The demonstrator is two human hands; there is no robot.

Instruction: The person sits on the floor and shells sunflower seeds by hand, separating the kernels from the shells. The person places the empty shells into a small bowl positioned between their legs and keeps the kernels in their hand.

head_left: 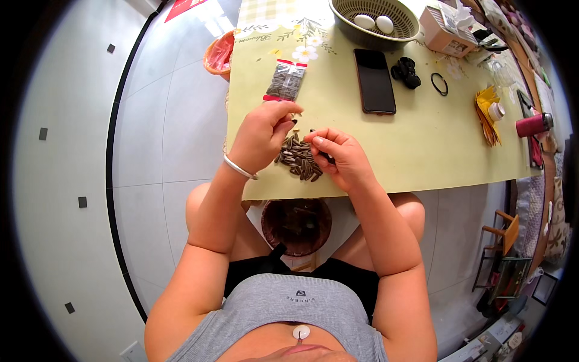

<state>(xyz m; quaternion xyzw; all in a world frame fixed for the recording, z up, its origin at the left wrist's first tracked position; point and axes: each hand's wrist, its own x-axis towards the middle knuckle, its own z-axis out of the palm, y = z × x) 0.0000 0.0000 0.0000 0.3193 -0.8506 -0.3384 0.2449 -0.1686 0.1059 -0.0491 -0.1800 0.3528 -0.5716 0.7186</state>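
A loose pile of striped sunflower seeds [293,158] lies near the table's front edge, between my two hands. My left hand [263,134], with a pale bangle on its wrist, is held just left of the pile. Its thumb and fingers are closed, and a small dark bit shows at the thumb tip, too small to name surely. To the right of the pile, my right hand [341,155] pinches a small dark seed at its fingertips. Another dark piece shows under its curled fingers. Beyond my left hand lies a clear packet of seeds [287,79] with red ends.
A phone [375,81], a black gadget [406,73] and a black band [439,84] lie on the table. Behind them stand a basket [344,30] with two white eggs and a tissue box [443,33]. A dark red bucket [327,220] sits below the front edge.
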